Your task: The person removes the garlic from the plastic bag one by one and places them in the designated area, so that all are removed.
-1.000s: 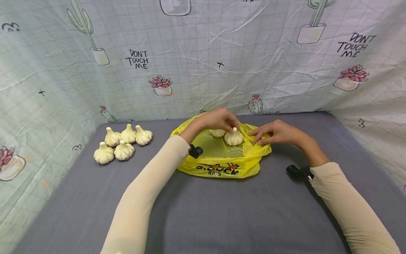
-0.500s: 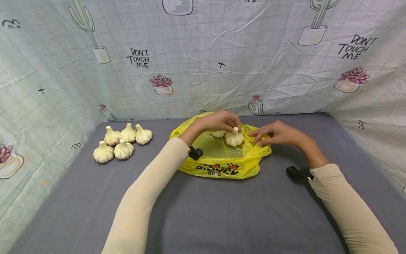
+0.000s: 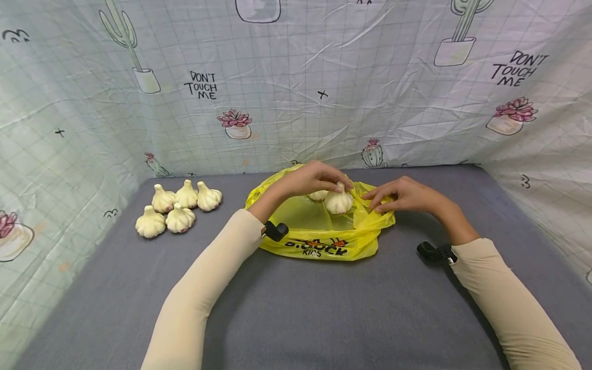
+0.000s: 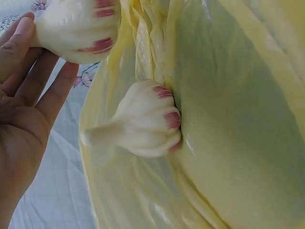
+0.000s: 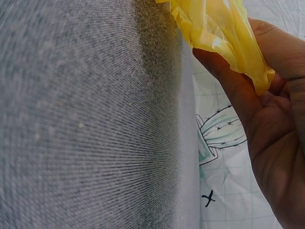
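Observation:
My left hand (image 3: 316,178) reaches over the open mouth of a yellow plastic bag (image 3: 314,245) and pinches a garlic bulb (image 3: 339,202) by its stem, between thumb and fingers. A second garlic bulb (image 4: 143,121) lies on the bag's plastic; in the head view it sits partly hidden behind the held one. At the bag's right side, my right hand (image 3: 409,194) pinches the rim, and the right wrist view has the bag's crumpled edge (image 5: 228,38) between thumb and fingers. Black lettering and a logo mark the bag's front.
Several garlic bulbs (image 3: 180,219) stand in a cluster on the grey cloth-covered table (image 3: 324,313), left of the bag. A pale curtain (image 3: 287,72) printed with cacti and writing hangs behind the table and along its sides.
The left hand and its garlic bulb have shifted slightly left, and the bulb is tilted a little now. The right hand keeps its place on the bag rim.

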`<state>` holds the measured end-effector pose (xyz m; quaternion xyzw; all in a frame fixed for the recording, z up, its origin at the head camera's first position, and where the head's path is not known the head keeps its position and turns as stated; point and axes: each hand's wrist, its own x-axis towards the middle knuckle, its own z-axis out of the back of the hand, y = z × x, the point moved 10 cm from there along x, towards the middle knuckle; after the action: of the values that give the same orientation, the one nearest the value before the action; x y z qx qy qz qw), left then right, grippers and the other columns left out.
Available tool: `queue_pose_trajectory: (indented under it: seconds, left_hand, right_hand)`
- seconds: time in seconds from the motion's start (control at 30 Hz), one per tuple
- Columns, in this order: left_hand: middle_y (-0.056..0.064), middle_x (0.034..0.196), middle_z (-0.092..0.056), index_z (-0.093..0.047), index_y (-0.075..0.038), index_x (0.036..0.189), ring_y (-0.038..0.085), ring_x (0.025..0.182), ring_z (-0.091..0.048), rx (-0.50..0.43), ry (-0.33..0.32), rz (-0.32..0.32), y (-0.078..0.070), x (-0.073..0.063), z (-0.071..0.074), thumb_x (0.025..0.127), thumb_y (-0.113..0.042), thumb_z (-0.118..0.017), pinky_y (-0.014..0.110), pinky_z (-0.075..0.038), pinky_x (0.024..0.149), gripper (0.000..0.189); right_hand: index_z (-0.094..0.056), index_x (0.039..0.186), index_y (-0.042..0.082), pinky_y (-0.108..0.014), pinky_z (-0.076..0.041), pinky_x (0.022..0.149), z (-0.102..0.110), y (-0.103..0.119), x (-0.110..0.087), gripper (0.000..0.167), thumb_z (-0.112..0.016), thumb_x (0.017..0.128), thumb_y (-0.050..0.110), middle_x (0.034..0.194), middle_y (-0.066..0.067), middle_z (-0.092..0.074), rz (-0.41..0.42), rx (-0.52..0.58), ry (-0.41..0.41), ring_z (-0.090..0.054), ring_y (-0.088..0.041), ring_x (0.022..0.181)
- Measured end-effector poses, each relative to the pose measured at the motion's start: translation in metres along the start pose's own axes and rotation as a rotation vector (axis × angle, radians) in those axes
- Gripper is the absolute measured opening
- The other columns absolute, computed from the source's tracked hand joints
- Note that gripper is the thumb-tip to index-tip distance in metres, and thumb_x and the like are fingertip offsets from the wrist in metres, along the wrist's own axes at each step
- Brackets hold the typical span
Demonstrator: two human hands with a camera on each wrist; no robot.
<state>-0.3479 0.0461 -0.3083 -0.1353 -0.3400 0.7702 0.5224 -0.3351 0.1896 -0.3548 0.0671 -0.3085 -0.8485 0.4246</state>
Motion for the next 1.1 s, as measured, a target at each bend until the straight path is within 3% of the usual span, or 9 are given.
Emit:
queue_pose_trajectory:
  seconds: [0.2, 0.33, 0.5, 0.77, 0.97, 1.1]
  left_hand:
    - [-0.002, 0.117, -0.074, -0.076, -0.009, 0.118, 0.009, 0.111, -0.065, -0.062, -0.052, 0.022, 0.001, -0.02, 0.007, 0.101, -0.013, -0.065, 0.028, -0.053, 0.093, 0.021]
    - [-0.004, 0.117, -0.074, -0.077, -0.013, 0.117, 0.009, 0.112, -0.065, -0.068, -0.082, 0.038, 0.002, -0.034, 0.014, 0.1, -0.014, -0.065, 0.029, -0.054, 0.092, 0.02]
    - [-0.005, 0.117, -0.074, -0.076, -0.01, 0.118, 0.009, 0.11, -0.066, -0.074, -0.09, 0.049, 0.003, -0.047, 0.018, 0.101, -0.014, -0.064, 0.03, -0.055, 0.092, 0.021]
    - [-0.002, 0.116, -0.075, -0.076, -0.007, 0.117, 0.011, 0.109, -0.067, -0.057, -0.089, 0.018, -0.002, -0.06, 0.021, 0.1, -0.01, -0.065, 0.031, -0.055, 0.092, 0.02]
    - [-0.003, 0.117, -0.074, -0.076, -0.009, 0.117, 0.01, 0.113, -0.065, -0.051, -0.1, 0.052, 0.0, -0.072, 0.025, 0.1, -0.012, -0.065, 0.031, -0.055, 0.093, 0.021]
    - [-0.004, 0.115, -0.074, -0.076, -0.01, 0.117, 0.012, 0.108, -0.067, -0.053, -0.114, 0.053, 0.001, -0.08, 0.029, 0.1, -0.012, -0.065, 0.032, -0.056, 0.09, 0.02]
  right_hand:
    - [-0.081, 0.103, 0.023, -0.023, -0.049, 0.068, 0.0, 0.0, 0.001, 0.013, -0.077, 0.093, 0.016, 0.127, -0.006, -0.071, -0.015, -0.03, -0.002, -0.065, -0.03, 0.121]
    - [-0.081, 0.103, 0.023, -0.023, -0.048, 0.065, 0.0, 0.0, 0.001, 0.013, -0.077, 0.092, 0.017, 0.127, -0.005, -0.071, -0.023, -0.038, -0.004, -0.067, -0.022, 0.116]
    - [-0.081, 0.102, 0.023, -0.023, -0.045, 0.06, -0.001, 0.001, 0.002, 0.013, -0.077, 0.092, 0.017, 0.126, -0.005, -0.071, -0.028, -0.027, -0.003, -0.066, -0.011, 0.109]
    - [-0.081, 0.102, 0.022, -0.023, -0.043, 0.058, -0.001, 0.004, 0.001, 0.013, -0.077, 0.092, 0.015, 0.126, -0.008, -0.072, -0.02, -0.017, -0.008, -0.067, -0.01, 0.105]
    - [-0.081, 0.102, 0.021, -0.023, -0.043, 0.056, -0.001, 0.004, 0.001, 0.014, -0.077, 0.092, 0.014, 0.126, -0.009, -0.072, -0.009, -0.022, -0.011, -0.066, -0.006, 0.095]
    - [-0.081, 0.102, 0.022, -0.023, -0.043, 0.057, -0.001, 0.002, 0.003, 0.014, -0.078, 0.091, 0.015, 0.126, -0.007, -0.071, -0.011, -0.039, -0.009, -0.065, -0.005, 0.098]
